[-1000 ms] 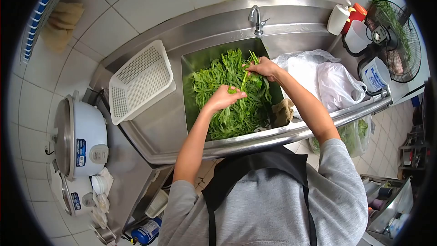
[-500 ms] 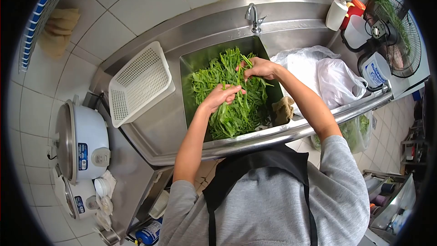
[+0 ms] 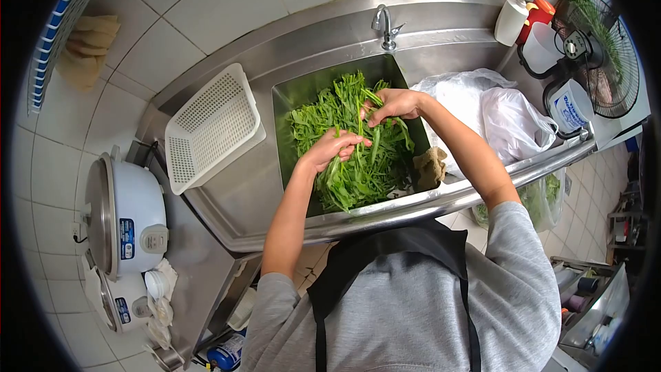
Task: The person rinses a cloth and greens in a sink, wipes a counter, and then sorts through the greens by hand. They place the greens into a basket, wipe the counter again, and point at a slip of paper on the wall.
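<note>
A heap of leafy greens (image 3: 330, 114) fills much of the steel sink basin (image 3: 292, 89). Over the middle of the heap, my left hand (image 3: 332, 148) is closed on some green stems, thumb and fingers pinched together. Just up and to the right, my right hand (image 3: 394, 105) is closed around a small bunch of stems whose ends poke out above the fingers. Leaves hang down from beneath it. A brown cloth (image 3: 430, 167) lies over the basin's front right corner, below my right hand.
A white perforated basket (image 3: 213, 127) leans on the left drainboard. Behind the basin stands the faucet (image 3: 387, 27). White plastic bags (image 3: 509, 120) lie on the right, with a fan (image 3: 595, 52) and bottles (image 3: 513, 21) beyond. Rice cookers (image 3: 134, 213) stand at left.
My right hand has turned slightly, and leaves now hang lower to its right. My left hand stays nearly in place, still pinching stems.
</note>
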`<state>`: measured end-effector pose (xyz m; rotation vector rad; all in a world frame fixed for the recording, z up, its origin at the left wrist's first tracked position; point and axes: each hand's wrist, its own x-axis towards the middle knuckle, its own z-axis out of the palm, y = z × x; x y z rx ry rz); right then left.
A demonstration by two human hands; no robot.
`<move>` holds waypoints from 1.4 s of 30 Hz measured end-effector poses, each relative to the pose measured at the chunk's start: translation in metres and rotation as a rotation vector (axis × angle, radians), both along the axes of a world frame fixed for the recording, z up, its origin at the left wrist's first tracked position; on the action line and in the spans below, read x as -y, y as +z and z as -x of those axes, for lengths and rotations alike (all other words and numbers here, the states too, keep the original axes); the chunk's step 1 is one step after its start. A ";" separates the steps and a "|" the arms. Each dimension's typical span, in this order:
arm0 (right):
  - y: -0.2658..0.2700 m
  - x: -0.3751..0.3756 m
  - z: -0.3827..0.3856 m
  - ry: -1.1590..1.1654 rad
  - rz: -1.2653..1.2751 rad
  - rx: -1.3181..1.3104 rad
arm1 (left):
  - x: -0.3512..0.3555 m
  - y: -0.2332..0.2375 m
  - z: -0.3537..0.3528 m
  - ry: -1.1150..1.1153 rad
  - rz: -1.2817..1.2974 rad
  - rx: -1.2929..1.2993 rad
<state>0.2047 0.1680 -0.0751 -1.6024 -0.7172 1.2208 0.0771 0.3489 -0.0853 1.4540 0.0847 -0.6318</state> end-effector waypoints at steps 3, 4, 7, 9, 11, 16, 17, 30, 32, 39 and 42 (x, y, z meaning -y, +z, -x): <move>0.003 0.003 -0.003 -0.060 0.050 -0.077 | -0.004 -0.001 0.003 -0.070 0.045 -0.002; 0.008 0.004 -0.001 -0.070 0.084 -0.069 | -0.004 -0.001 0.005 -0.071 0.040 -0.016; -0.002 -0.006 0.003 -0.090 0.111 -0.010 | -0.001 -0.002 0.005 -0.075 0.030 -0.024; -0.003 -0.010 0.012 -0.053 0.072 0.094 | 0.004 -0.003 0.004 -0.020 0.023 0.000; -0.020 -0.015 0.006 -0.032 0.121 0.140 | 0.006 -0.001 0.003 0.025 -0.006 -0.006; 0.009 -0.004 0.008 0.107 0.278 0.298 | 0.005 0.001 0.007 0.062 -0.158 0.027; 0.012 -0.003 0.009 0.130 0.255 0.301 | 0.003 0.001 0.007 0.069 -0.154 0.031; 0.006 0.007 -0.013 -0.130 0.068 0.160 | -0.013 0.000 0.016 -0.010 -0.078 0.004; -0.005 0.008 -0.020 -0.150 0.003 0.126 | -0.014 0.001 0.018 0.020 -0.074 0.011; 0.002 0.017 -0.020 -0.098 -0.085 0.102 | -0.027 -0.008 0.018 -0.032 -0.008 -0.025; 0.003 0.018 -0.024 -0.046 -0.003 0.096 | -0.029 -0.010 0.018 -0.031 0.013 -0.042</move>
